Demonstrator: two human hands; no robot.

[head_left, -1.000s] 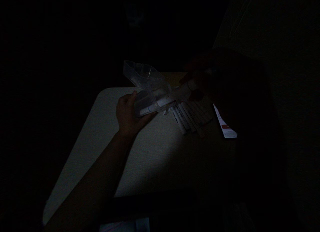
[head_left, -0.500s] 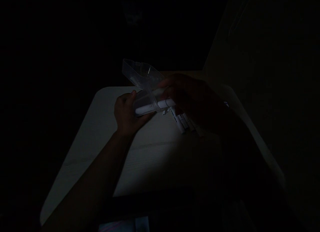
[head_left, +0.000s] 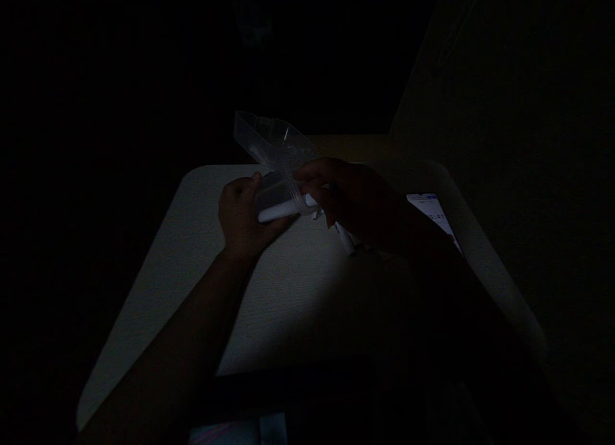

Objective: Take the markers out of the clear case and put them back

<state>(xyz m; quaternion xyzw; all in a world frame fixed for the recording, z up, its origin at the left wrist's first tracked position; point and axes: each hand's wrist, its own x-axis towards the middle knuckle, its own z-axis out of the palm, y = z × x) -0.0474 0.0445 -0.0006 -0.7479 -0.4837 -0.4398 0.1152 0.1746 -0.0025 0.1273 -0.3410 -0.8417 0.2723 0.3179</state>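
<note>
In dim light, my left hand (head_left: 243, 214) is wrapped around the base of a clear plastic case (head_left: 273, 184). The case is tilted, its hinged lid (head_left: 271, 141) raised. Inside, a white marker (head_left: 278, 210) lies along the lower wall. My right hand (head_left: 331, 189) is at the mouth of the case, its fingers bent and closed around the marker's outer end; shadow hides part of this grip. Below the right hand, another white marker (head_left: 344, 240) rests on the table, partly covered by that hand.
A pale table with rounded corners (head_left: 192, 240) lies beneath both hands. Beside my right forearm is a phone with a lit screen (head_left: 435, 214). A dark edge and a bluish printed item (head_left: 240, 432) show at the bottom. The surroundings are nearly black.
My right hand has shifted slightly left and down towards the case, and less of the marker sticks out. More of the phone shows, while fewer loose markers are visible. My left hand stays nearly still.
</note>
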